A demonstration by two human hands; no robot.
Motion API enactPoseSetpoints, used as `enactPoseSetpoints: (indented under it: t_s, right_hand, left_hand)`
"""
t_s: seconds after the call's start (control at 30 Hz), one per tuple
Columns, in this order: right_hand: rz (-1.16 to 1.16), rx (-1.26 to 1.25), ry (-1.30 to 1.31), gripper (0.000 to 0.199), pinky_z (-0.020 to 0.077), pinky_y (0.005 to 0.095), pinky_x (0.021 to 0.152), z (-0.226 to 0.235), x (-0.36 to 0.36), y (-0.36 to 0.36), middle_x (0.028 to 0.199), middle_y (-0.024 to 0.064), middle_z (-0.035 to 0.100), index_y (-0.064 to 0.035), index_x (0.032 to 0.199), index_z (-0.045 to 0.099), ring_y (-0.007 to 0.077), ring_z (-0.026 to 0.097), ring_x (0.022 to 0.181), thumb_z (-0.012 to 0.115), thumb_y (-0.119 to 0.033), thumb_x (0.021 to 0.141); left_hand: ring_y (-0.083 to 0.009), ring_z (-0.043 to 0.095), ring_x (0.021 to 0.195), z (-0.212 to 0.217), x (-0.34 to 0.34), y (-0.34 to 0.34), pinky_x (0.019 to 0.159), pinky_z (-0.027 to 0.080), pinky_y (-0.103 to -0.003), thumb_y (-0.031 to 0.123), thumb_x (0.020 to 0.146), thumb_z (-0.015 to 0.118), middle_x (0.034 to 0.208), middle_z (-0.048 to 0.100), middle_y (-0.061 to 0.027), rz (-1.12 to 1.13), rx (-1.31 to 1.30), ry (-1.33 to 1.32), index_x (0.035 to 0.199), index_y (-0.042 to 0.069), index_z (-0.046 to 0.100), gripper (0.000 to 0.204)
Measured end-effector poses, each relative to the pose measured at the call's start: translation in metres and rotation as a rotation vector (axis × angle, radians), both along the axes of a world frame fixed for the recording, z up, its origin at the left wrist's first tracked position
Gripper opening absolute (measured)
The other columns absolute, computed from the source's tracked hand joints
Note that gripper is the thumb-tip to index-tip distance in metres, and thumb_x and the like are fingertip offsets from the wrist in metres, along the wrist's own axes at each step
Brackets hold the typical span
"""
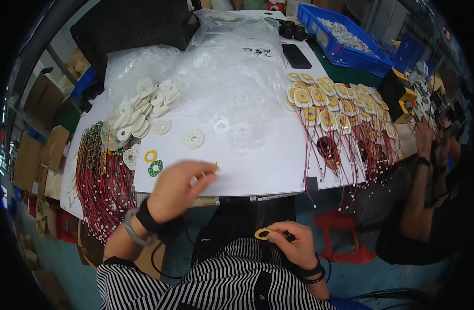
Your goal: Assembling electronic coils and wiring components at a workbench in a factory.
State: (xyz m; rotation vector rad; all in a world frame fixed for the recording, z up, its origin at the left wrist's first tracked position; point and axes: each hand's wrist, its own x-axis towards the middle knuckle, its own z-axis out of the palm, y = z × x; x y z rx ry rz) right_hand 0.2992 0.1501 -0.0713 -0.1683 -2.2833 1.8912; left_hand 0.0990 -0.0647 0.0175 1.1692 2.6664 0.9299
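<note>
My right hand (295,244), low in front of my striped shirt, pinches a flat yellow ring (257,235) between thumb and fingers. My left hand (181,185) is over the table's front edge, its thumb and fingers drawn together. A tiny orange-tipped bit shows at those fingertips, too blurred to name. Left of that hand a yellow ring (151,156) and a green ring-shaped circuit board (155,168) lie on the white tabletop (252,175). Beyond them rest a white round disc (161,127) and a white teardrop-shaped plate with holes (192,139).
White plastic parts (144,106) are heaped at left above green boards with red wires (100,175). Clear plastic bags (229,67) cover the back. At right lie wired white-and-yellow discs (327,103), a phone (297,56) and a blue bin (345,41). Another person's arm (422,170) is beside them.
</note>
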Motion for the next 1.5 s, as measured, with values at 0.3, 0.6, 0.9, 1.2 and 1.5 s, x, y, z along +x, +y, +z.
enactPoseSetpoints:
  t_s: [0.3, 0.6, 0.9, 1.2, 1.5]
  right_hand:
    - [-0.023, -0.011, -0.003, 0.016, 0.0472, 0.0216, 0.061, -0.001, 0.003, 0.000, 0.084, 0.0081, 0.070, 0.0013, 0.100, 0.070, 0.0097, 0.063, 0.070, 0.069, -0.009, 0.088]
    - [-0.035, -0.062, 0.001, 0.017, 0.0480, 0.0217, 0.063, -0.005, 0.004, 0.000, 0.086, 0.0086, 0.070, 0.0013, 0.102, 0.069, 0.0103, 0.063, 0.072, 0.069, -0.008, 0.087]
    - [-0.159, -0.153, 0.238, 0.017, 0.0449, 0.0207, 0.059, 0.004, -0.006, -0.007, 0.084, 0.0081, 0.068, 0.0021, 0.103, 0.068, 0.0080, 0.061, 0.069, 0.069, -0.004, 0.087]
    - [-0.242, -0.091, 0.128, 0.020, 0.0493, 0.0214, 0.064, -0.004, 0.000, -0.002, 0.092, 0.0095, 0.069, -0.0004, 0.109, 0.068, 0.0099, 0.064, 0.074, 0.066, -0.007, 0.090]
    - [-0.262, -0.015, 0.126, 0.020, 0.0503, 0.0207, 0.066, 0.003, -0.002, -0.006, 0.093, 0.0096, 0.069, -0.0007, 0.108, 0.068, 0.0103, 0.065, 0.077, 0.068, -0.005, 0.088]
  left_hand:
    - [-0.0289, 0.061, 0.090, -0.034, -0.090, -0.011, 0.075, 0.051, -0.039, 0.017, 0.077, 0.070, 0.099, 0.068, -0.0102, -0.024, -0.394, 0.497, 0.114, 0.005, 0.060, 0.039]
    - [-0.0262, 0.061, 0.069, -0.010, -0.062, 0.002, 0.060, 0.050, -0.034, 0.006, 0.078, 0.062, 0.080, 0.066, -0.0116, 0.033, -0.408, 0.764, 0.110, 0.002, 0.062, 0.032]
    - [-0.0072, 0.062, 0.081, -0.048, 0.069, 0.039, 0.064, 0.053, -0.020, 0.010, 0.097, 0.054, 0.102, 0.069, -0.0077, -0.070, 0.443, -0.945, 0.128, 0.001, 0.058, 0.033]
    - [-0.0085, 0.063, 0.084, -0.057, 0.076, 0.051, 0.066, 0.055, -0.022, 0.013, 0.099, 0.050, 0.108, 0.068, -0.0092, -0.235, 0.401, -0.901, 0.131, 0.003, 0.056, 0.034]
    - [-0.0117, 0.065, 0.087, -0.049, 0.073, 0.047, 0.069, 0.056, -0.022, 0.010, 0.098, 0.050, 0.110, 0.067, -0.0137, -0.272, 0.301, -0.708, 0.128, -0.002, 0.056, 0.033]
